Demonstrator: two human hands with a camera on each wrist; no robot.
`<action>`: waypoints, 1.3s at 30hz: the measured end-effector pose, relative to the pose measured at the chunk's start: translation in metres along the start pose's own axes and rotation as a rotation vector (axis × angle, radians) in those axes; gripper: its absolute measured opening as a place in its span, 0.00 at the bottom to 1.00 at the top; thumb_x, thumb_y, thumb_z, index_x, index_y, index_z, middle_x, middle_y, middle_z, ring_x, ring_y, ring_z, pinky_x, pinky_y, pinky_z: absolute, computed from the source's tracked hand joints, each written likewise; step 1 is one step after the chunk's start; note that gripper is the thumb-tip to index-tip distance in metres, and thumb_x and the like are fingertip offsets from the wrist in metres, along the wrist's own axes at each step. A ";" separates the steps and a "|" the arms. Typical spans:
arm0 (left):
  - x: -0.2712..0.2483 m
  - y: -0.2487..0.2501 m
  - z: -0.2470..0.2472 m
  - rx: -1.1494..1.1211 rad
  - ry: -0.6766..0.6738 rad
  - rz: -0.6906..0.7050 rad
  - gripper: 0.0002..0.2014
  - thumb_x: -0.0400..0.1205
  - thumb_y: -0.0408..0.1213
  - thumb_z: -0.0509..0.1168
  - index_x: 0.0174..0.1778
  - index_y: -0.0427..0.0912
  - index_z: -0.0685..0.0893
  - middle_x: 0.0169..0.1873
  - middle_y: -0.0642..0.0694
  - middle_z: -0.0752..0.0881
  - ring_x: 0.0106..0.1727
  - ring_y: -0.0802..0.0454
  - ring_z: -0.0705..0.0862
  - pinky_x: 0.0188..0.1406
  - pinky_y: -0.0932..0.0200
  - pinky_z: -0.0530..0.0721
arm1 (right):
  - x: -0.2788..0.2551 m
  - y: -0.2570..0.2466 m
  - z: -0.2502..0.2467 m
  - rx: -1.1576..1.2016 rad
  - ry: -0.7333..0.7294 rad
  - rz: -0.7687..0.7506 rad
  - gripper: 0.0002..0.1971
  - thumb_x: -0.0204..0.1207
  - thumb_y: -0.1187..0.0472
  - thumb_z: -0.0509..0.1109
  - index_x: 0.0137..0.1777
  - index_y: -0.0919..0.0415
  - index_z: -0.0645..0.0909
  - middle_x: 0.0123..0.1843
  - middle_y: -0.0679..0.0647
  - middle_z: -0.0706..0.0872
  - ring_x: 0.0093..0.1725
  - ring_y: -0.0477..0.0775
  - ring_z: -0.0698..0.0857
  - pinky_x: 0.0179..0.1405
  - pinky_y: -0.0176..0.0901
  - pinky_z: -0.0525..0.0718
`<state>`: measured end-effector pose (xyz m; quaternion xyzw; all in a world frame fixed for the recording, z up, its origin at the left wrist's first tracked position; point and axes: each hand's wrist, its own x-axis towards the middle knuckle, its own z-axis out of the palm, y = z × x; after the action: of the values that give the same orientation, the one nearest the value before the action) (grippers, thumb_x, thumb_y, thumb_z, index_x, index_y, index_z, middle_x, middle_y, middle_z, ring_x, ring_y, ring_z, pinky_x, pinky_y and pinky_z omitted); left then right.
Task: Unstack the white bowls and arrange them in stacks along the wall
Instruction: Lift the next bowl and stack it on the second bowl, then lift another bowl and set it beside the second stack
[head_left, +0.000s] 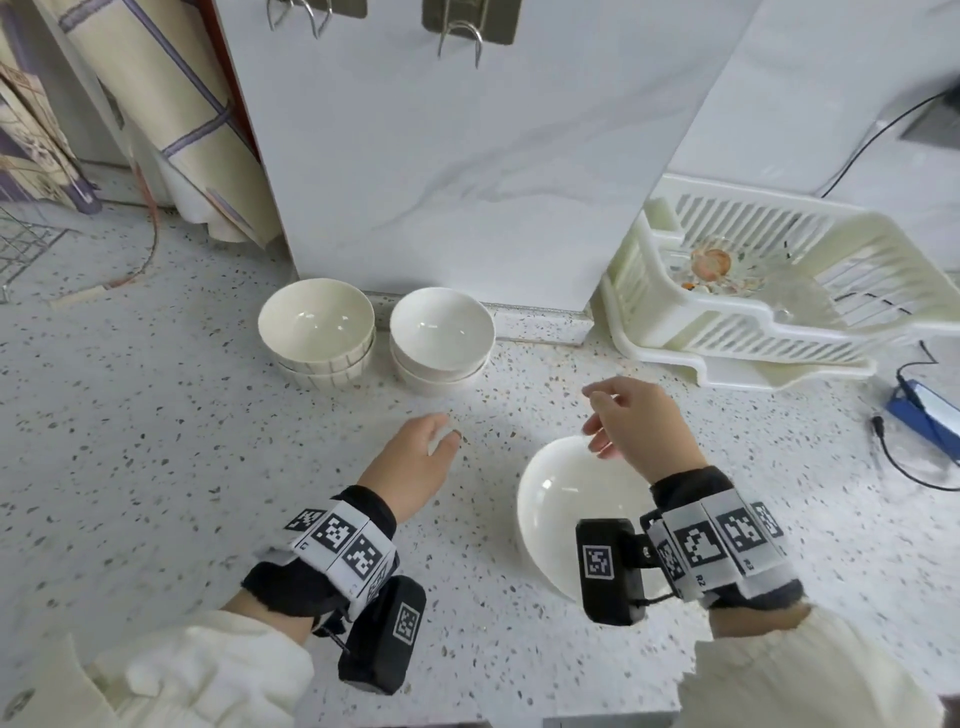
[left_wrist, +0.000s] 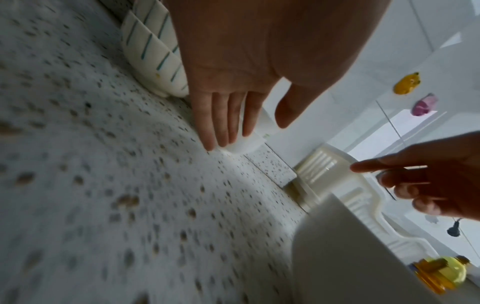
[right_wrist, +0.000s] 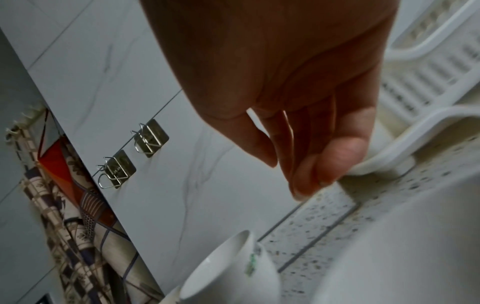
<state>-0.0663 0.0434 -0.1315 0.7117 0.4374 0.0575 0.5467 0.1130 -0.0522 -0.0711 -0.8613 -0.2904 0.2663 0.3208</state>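
Observation:
Two bowl stacks stand against the wall: a striped stack (head_left: 316, 332) (left_wrist: 153, 57) on the left and a plain white stack (head_left: 440, 338) (left_wrist: 249, 147) (right_wrist: 228, 271) to its right. One more white bowl (head_left: 556, 514) (left_wrist: 350, 257) (right_wrist: 415, 246) sits alone on the speckled counter nearer me. My left hand (head_left: 447, 431) (left_wrist: 249, 135) hovers in front of the white stack with straight, relaxed fingers and holds nothing. My right hand (head_left: 595, 415) (right_wrist: 285, 176) hangs over the far rim of the lone bowl, fingers loosely curled and empty.
A cream plastic dish rack (head_left: 769, 312) (left_wrist: 324, 170) (right_wrist: 428, 92) with a glass dish stands at the back right. A blue device with black cables (head_left: 924, 410) lies at the right edge. Rolled mats (head_left: 171, 114) lean at the back left, and hooks (head_left: 457, 26) hang on the wall.

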 end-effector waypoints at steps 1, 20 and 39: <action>-0.006 0.002 0.008 0.010 -0.008 0.006 0.22 0.84 0.42 0.54 0.74 0.42 0.67 0.76 0.45 0.71 0.75 0.52 0.69 0.73 0.59 0.65 | -0.005 0.011 -0.006 -0.034 0.013 -0.008 0.14 0.78 0.64 0.57 0.57 0.62 0.82 0.33 0.54 0.85 0.31 0.54 0.84 0.41 0.50 0.88; -0.032 0.022 0.078 0.039 -0.123 -0.132 0.20 0.83 0.44 0.55 0.70 0.41 0.68 0.52 0.44 0.82 0.44 0.44 0.90 0.43 0.45 0.91 | -0.037 0.110 -0.019 -0.015 -0.174 0.199 0.16 0.78 0.64 0.52 0.63 0.65 0.72 0.43 0.58 0.83 0.21 0.52 0.86 0.27 0.40 0.86; 0.069 0.030 0.053 -0.152 -0.118 0.067 0.30 0.81 0.48 0.56 0.78 0.60 0.53 0.78 0.50 0.67 0.71 0.43 0.77 0.68 0.37 0.78 | 0.056 0.059 0.006 0.285 0.011 0.355 0.15 0.80 0.58 0.51 0.56 0.68 0.72 0.38 0.67 0.89 0.37 0.64 0.90 0.43 0.43 0.90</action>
<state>0.0221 0.0517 -0.1552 0.6845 0.3747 0.0665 0.6218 0.1671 -0.0493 -0.1322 -0.8464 -0.0922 0.3519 0.3890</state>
